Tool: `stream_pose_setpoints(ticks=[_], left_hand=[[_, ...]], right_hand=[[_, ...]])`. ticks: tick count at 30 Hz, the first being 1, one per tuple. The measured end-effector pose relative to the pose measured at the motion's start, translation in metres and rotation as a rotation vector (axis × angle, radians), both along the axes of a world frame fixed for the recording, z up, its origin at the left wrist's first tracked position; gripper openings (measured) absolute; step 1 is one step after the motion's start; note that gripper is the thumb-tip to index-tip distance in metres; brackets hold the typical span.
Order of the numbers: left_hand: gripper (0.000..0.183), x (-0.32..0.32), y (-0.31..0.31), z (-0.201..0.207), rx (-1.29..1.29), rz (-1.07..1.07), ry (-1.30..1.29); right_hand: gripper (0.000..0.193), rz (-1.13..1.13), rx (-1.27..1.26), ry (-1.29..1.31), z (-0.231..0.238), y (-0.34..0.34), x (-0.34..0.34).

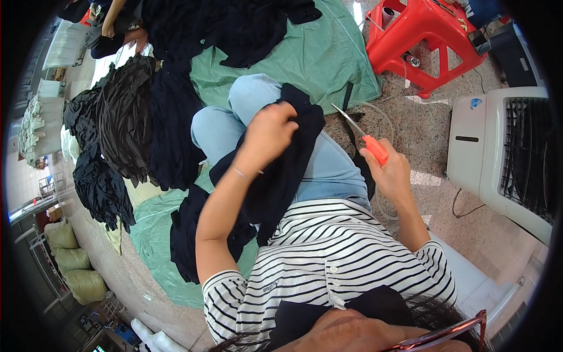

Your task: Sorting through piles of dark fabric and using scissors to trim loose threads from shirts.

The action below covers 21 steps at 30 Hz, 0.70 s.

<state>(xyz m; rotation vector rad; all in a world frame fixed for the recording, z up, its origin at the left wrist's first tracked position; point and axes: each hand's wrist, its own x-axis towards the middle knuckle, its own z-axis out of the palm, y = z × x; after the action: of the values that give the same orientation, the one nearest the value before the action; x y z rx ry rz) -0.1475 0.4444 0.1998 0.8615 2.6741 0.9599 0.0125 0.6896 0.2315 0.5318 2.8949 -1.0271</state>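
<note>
In the head view, the left hand sits just left of the picture's centre, fingers curled and pinching a fold of a dark navy garment. The cloth is soft, limp and unpatterned; it drapes from the hand's grip over the person's light blue trousers and runs down toward 7 o'clock, where it bunches on a green sheet spread on the floor.

The right hand, at about 3 o'clock from the left hand and well apart from it, is closed round the orange handle of a pair of thread snips. The fingers are wrapped tight together on the handle; the thin metal blades point up toward 11 o'clock, tips near the garment's edge but not touching it.

At 10 o'clock lies a heap of dark garments. A red plastic stool stands at 1 o'clock, and a white air cooler at 3 o'clock. Olive sacks are stacked at 8 o'clock.
</note>
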Motion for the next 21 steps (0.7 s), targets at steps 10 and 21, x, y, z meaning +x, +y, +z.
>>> stream_pose_setpoints(ticks=[10, 21], left_hand=[[0.012, -0.043, -0.049, 0.014, 0.237, 0.311, 0.344], [0.022, -0.049, -0.064, 0.014, 0.157, 0.278, -0.653]], right_hand=[[0.034, 0.042, 0.025, -0.050, -0.003, -0.009, -0.008], [0.030, 0.219, -0.021, 0.010, 0.019, -0.042, -0.022]])
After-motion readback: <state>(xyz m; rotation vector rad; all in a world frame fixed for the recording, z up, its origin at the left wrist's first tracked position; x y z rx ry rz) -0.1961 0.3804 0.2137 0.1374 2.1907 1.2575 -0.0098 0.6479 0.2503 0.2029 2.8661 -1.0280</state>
